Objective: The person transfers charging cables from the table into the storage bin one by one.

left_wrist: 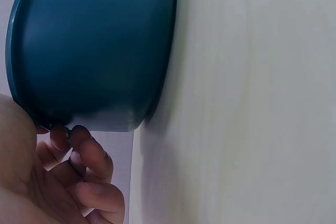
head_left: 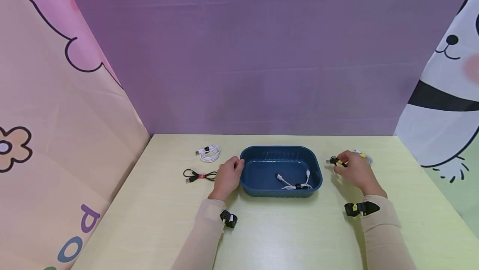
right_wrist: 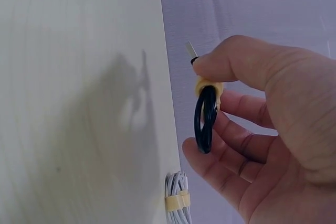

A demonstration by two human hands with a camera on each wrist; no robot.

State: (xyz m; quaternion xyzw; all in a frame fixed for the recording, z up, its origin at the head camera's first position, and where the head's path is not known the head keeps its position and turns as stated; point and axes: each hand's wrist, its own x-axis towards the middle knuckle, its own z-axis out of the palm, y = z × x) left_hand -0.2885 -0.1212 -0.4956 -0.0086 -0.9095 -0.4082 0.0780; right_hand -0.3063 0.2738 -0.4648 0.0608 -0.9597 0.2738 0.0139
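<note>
My right hand [head_left: 355, 171] pinches a coiled black USB cable [right_wrist: 206, 119] between thumb and fingers, raised above the table. A yellow strap [right_wrist: 202, 84] binds this cable, and its metal plug [right_wrist: 191, 50] sticks out past the thumb. At the left end of a blue plastic basin [head_left: 281, 193], my left hand [head_left: 227, 178] grips the rim with thumb and curled fingers. Inside the basin lies a white cable [head_left: 290, 187] with a black tie, its two plugs pointing up. The left wrist view shows the fingers [left_wrist: 94, 161] against the basin's end wall.
Left of the basin lie a coiled white cable [head_left: 210, 153] and, nearer, a black cable with a red tie [head_left: 201, 176]. Behind my right hand rests another white cable [right_wrist: 177, 200] with a yellow strap. Purple cloth [head_left: 269, 53] hangs along the table's far edge.
</note>
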